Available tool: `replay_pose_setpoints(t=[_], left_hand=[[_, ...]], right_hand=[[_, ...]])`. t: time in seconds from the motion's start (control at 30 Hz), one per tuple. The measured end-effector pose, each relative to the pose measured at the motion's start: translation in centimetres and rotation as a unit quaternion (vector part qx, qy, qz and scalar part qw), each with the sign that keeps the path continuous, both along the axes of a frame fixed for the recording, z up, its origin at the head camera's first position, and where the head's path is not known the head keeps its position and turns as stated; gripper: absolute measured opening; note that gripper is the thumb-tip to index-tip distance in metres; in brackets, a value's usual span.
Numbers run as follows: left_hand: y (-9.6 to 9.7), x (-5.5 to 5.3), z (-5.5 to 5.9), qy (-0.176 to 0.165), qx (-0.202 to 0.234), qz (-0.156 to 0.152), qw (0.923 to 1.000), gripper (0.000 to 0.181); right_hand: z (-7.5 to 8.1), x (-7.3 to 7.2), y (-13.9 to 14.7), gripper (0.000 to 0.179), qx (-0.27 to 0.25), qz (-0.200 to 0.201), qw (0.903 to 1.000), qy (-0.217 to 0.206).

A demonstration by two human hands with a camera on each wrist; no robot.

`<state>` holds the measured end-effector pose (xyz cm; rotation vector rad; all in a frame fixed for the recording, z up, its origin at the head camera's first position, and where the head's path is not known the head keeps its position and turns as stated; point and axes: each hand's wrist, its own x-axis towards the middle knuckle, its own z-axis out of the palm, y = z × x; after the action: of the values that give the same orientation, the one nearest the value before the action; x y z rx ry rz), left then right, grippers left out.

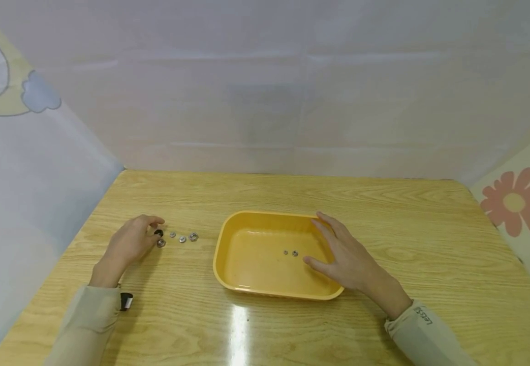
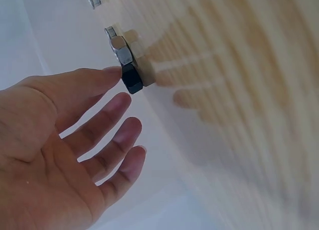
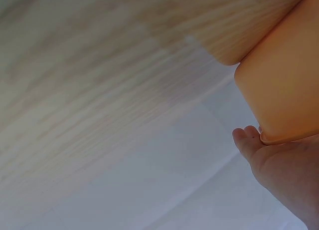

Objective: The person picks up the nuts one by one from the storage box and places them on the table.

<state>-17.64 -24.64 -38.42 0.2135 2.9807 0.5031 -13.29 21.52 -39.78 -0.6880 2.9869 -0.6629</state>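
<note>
My left hand (image 1: pixel 129 241) is at the left of the table, with thumb and forefinger at a black hex nut (image 2: pixel 132 79). The thumb tip meets the nut's side and the forefinger is mostly hidden behind the thumb; the other fingers are loosely bent. Right beside the black nut sits a silver nut (image 1: pixel 161 243). To its right lie more small silver nuts (image 1: pixel 193 237). My right hand (image 1: pixel 349 256) lies over the right rim of a yellow tray (image 1: pixel 219 254), fingers spread and holding nothing. Two small nuts (image 1: pixel 294 253) are on the tray's floor.
The wood-grain table (image 1: pixel 178 325) ends at a pale cloth backdrop (image 1: pixel 265 127) behind. Printed cloth panels stand at the left and right, the right one with a red flower (image 1: pixel 513 202).
</note>
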Motion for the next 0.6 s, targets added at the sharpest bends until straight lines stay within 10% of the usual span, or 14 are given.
replay_pose_setpoints(t=[0.6], left_hand=[[2.1, 0.7, 0.9, 0.048, 0.025, -0.024, 0.9982, 0.037]], right_hand=[[0.1, 0.0, 0.0, 0.085, -0.003, 0.001, 1.0, 0.0]])
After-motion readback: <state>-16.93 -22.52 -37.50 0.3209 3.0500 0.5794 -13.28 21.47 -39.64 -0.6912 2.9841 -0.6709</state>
